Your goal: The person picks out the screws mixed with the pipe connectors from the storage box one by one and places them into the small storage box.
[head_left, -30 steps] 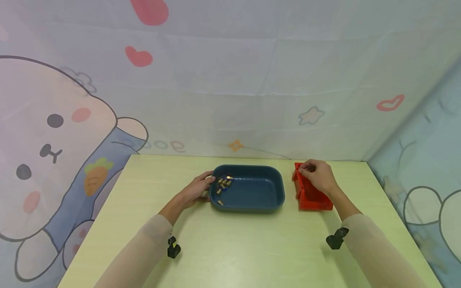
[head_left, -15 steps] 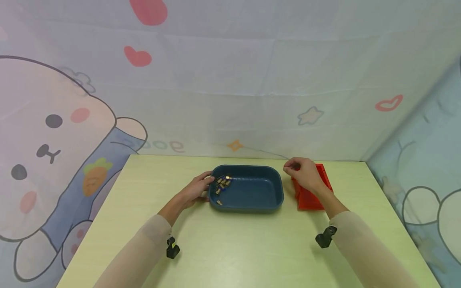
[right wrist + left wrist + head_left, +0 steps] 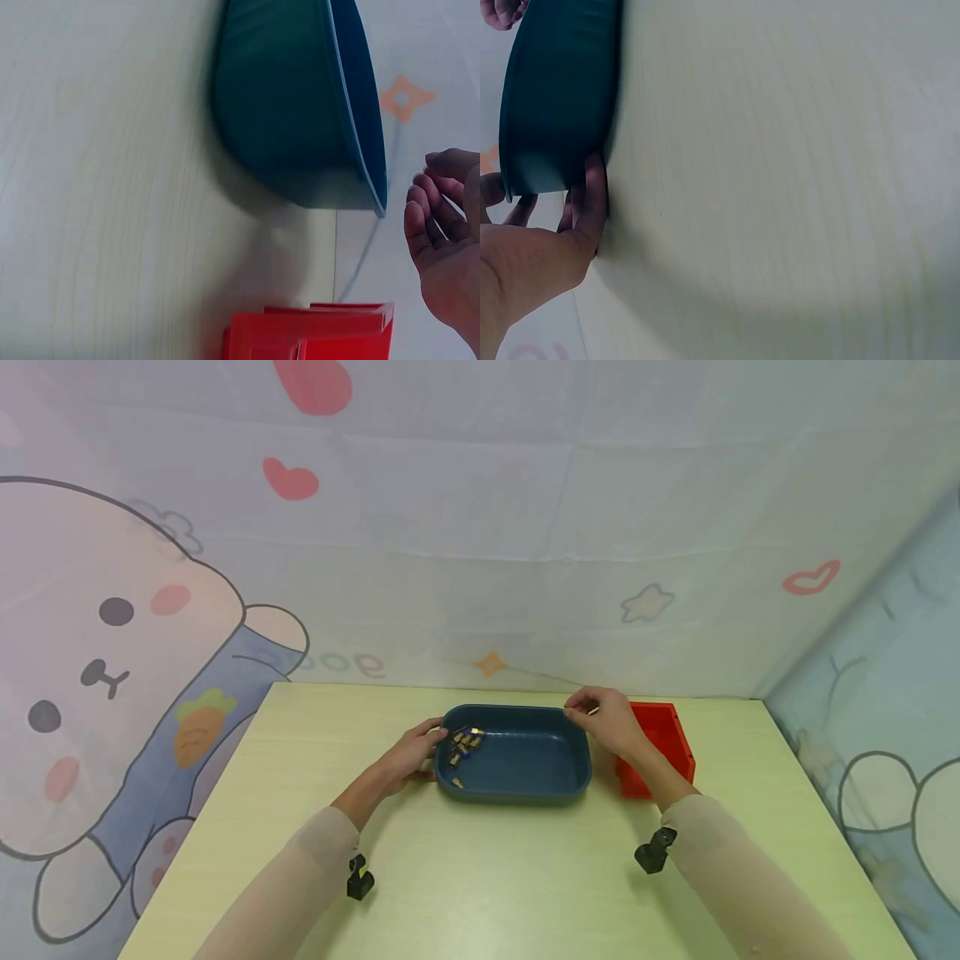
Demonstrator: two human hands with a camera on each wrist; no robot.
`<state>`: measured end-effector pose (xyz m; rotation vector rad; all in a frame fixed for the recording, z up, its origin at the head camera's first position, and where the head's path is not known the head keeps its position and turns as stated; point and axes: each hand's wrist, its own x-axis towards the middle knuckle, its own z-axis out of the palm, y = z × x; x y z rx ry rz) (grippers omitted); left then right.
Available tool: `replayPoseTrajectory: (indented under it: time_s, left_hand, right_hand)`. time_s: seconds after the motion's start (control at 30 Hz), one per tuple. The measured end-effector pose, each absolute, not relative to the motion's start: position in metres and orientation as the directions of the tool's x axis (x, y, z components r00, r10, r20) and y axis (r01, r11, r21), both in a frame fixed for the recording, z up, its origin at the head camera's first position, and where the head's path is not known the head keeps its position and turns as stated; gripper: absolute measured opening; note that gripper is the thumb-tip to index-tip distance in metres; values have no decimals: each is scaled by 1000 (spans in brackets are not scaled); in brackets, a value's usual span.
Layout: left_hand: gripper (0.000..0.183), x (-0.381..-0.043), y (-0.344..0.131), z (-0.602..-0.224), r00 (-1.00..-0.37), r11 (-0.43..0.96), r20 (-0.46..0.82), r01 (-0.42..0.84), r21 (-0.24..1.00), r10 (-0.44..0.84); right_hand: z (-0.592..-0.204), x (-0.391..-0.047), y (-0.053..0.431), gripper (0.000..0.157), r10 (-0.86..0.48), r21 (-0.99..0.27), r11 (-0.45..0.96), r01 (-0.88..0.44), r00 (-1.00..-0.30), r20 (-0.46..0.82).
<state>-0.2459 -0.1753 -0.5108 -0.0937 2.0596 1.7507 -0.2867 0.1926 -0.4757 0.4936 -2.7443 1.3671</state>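
Observation:
A dark blue rectangular plastic tub (image 3: 525,795) stands on the table. In its left end lie several small brass-coloured pieces (image 3: 467,741), some with blue parts, too small to identify. My left hand (image 3: 408,753) grips the tub's left end, thumb at the rim and fingers (image 3: 592,196) along the outer wall. My right hand (image 3: 609,720) hovers by the tub's back right corner. In the right wrist view that hand (image 3: 450,225) has loosely bent fingers, thumb near the index finger, and nothing visible between them. A red plastic bin (image 3: 663,735) is partly hidden behind my right forearm.
The pale wood-look table (image 3: 480,877) reaches back to a printed cloth (image 3: 480,568) with hearts and a cartoon animal. Another cloth (image 3: 892,693) hangs along the right side. The red bin stands a short gap right of the tub.
My right hand has moved left, from over the red bin to the tub's right edge, uncovering more of the bin. The left hand and the tub have stayed in place.

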Motion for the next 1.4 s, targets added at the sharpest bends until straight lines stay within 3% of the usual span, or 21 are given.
replayPoseTrajectory:
  time_s: [0.6,1.4]
  left_hand:
    - [52,-245,-173,-511,-908,209,-362,-320,924,212]
    - [54,-246,-174,-512,-908,201,-360,-320,926,216]
  right_hand:
    - [-481,-285,150,9,-331,-779,514,-359,-921,206]
    - [-489,-279,118,10,-335,-805,491,-334,-925,179]
